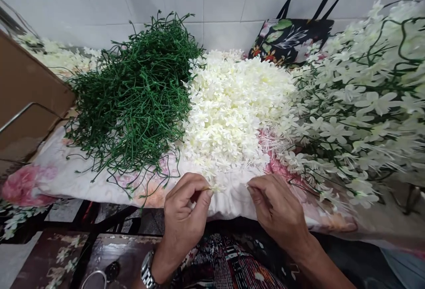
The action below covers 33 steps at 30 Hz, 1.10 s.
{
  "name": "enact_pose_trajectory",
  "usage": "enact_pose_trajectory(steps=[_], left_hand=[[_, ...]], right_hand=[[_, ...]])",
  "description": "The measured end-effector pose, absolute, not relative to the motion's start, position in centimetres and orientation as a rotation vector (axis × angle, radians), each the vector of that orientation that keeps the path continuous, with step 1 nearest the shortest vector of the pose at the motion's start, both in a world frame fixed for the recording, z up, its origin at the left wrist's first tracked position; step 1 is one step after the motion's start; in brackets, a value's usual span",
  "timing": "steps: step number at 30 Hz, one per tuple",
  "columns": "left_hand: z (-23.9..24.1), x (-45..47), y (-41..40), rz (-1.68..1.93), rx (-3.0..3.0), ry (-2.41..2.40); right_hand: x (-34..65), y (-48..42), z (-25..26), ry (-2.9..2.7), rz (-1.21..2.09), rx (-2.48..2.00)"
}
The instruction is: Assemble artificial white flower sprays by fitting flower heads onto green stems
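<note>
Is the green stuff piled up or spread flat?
Piled up: the green stems rise in a tangled heap, with loose ends straggling over the cloth.

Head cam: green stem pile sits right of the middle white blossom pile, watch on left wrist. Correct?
No: the green stem pile sits left of the middle white blossom pile in the head view. The watch is on the left wrist, as you said.

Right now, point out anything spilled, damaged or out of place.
Nothing looks clearly damaged. Mildly untidy: several thin dark-green plastic-looking stems stray from their otherwise gathered heap across the white, pink-patterned floral cloth, one reaching its front edge, beside the left hand.
</note>
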<state>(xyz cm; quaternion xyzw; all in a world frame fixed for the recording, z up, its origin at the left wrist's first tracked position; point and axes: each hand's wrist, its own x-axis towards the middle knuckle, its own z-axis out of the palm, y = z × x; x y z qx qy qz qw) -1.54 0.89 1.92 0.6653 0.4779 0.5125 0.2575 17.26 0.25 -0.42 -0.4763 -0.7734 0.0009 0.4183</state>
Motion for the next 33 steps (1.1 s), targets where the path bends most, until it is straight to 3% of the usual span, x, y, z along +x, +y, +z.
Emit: enact_pose_trajectory(steps=[8, 13, 25, 33], left_hand=[[2.3, -0.6, 0.1, 1.312, 1.388, 1.302], [2.3, 0.0, -0.1, 1.288, 1.332, 1.274], [1.8, -0.4, -0.8, 1.311, 1.998, 1.148], [1.5, -0.7, -0.5, 1.271, 1.586, 1.068]], right_hand=[[15.2, -1.2, 2.9, -1.848, 0.386, -1.096], [13.6, -0.5, 2.9, -1.81, 0.322, -1.188], [13.8, -0.1, 2.4, -1.792, 0.396, -1.17], [14.3, -0.7, 2.1, -1.813, 0.539, -1.097]])
